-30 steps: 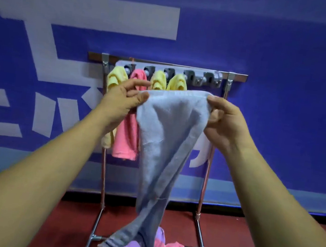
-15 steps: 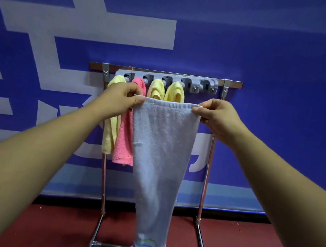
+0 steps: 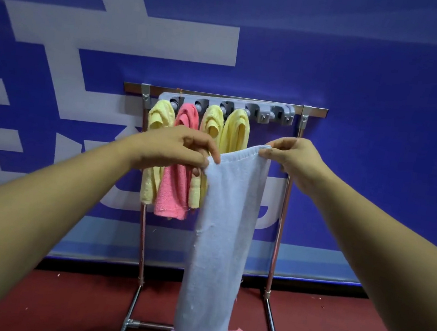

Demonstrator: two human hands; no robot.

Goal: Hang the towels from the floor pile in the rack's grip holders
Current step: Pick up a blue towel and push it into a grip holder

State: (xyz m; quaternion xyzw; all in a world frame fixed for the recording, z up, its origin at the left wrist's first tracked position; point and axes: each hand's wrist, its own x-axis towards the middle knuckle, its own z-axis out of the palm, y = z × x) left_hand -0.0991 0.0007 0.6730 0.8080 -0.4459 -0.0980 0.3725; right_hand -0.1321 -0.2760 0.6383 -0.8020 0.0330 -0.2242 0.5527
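L hand [image 3: 179,149], R hand [image 3: 294,158]: towel [image 3: 223,235] between

Both arms reach forward, bare to the elbow. Left forearm [image 3: 54,199] enters from the lower left; right forearm [image 3: 370,227] enters from the lower right.

Left hand [image 3: 178,149]: back of hand upward, fingers curled, thumb and fingertips pinching the left top corner of a pale blue terry-cloth towel [image 3: 226,222].

Right hand [image 3: 296,159]: thumb and forefinger pinching the right top corner, remaining fingers curled behind.

The hands are apart; the right hand sits slightly higher than the left.
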